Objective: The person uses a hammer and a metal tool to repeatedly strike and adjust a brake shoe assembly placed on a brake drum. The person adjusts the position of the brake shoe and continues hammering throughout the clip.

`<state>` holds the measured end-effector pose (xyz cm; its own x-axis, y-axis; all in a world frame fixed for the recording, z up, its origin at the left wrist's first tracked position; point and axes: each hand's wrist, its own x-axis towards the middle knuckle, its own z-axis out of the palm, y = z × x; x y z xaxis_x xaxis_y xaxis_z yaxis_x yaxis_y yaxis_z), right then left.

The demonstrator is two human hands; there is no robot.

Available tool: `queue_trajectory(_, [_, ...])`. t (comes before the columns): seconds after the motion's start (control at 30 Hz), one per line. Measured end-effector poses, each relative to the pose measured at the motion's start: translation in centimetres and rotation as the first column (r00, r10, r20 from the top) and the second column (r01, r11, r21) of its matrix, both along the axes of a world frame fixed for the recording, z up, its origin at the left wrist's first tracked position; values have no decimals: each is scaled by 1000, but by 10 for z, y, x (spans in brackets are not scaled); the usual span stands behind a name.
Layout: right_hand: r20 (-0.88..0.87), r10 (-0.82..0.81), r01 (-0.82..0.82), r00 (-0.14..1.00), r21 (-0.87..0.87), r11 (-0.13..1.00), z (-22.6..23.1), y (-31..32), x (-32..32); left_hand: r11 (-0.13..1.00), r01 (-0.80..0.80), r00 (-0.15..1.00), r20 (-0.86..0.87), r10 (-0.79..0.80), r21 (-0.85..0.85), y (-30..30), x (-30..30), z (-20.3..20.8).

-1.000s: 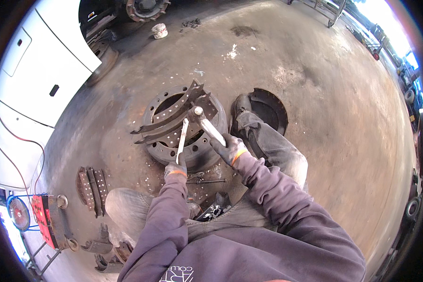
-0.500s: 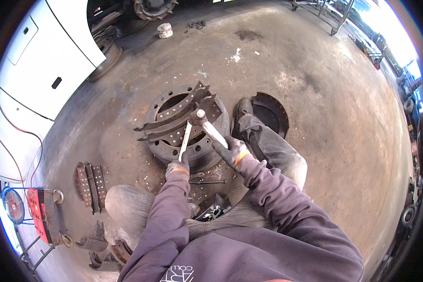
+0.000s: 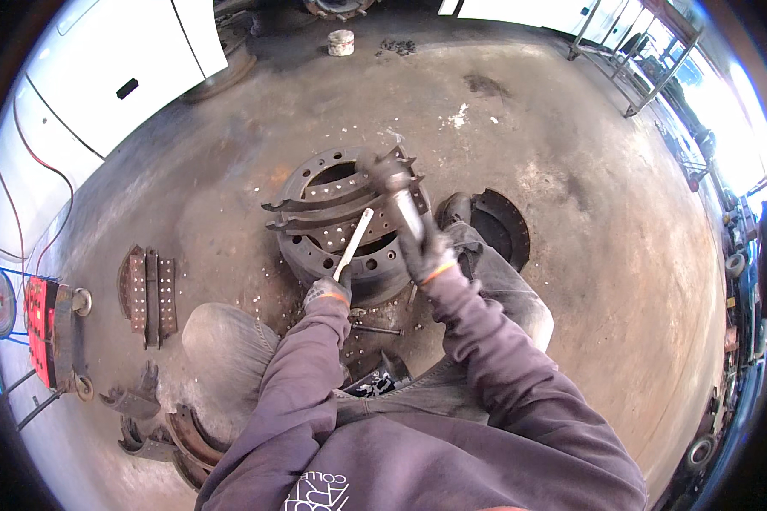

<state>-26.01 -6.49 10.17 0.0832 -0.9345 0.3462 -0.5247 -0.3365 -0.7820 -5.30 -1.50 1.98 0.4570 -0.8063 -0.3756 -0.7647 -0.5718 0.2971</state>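
Your brake drum (image 3: 337, 243) is rusty, matt metal; your punch (image 3: 354, 243) bright steel; the concrete floor (image 3: 571, 221) rough, oil-stained.

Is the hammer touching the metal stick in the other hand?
Apart. The head view shows the hammer raised and blurred, with clear space between it and the chisel.

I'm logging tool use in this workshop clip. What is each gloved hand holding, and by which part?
The left hand grips a pale metal rod by its lower end. The right hand grips a hammer low on its handle, head blurred above the brake drum.
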Motion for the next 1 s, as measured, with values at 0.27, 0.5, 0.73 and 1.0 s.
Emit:
queue_trajectory(0.27, [156, -54, -69, 986, 685, 726, 28, 23, -7, 1000, -29, 999, 35, 29, -12, 3, 11, -5])
queue_trajectory(0.5, [225, -76, -33, 971, 447, 894, 25, 25, -22, 1000, -8, 995, 100, 9, -5, -1, 5, -1])
queue_trajectory(0.73, [264, 65, -123, 962, 208, 970, 55, 34, -32, 996, 92, 982, 170, -89, -11, -4, 7, 10])
queue_trajectory(1.0, [219, 60, -115, 974, 250, 961, 49, 35, -14, 983, 182, 965, 189, -181, 16, -12, 34, 5])
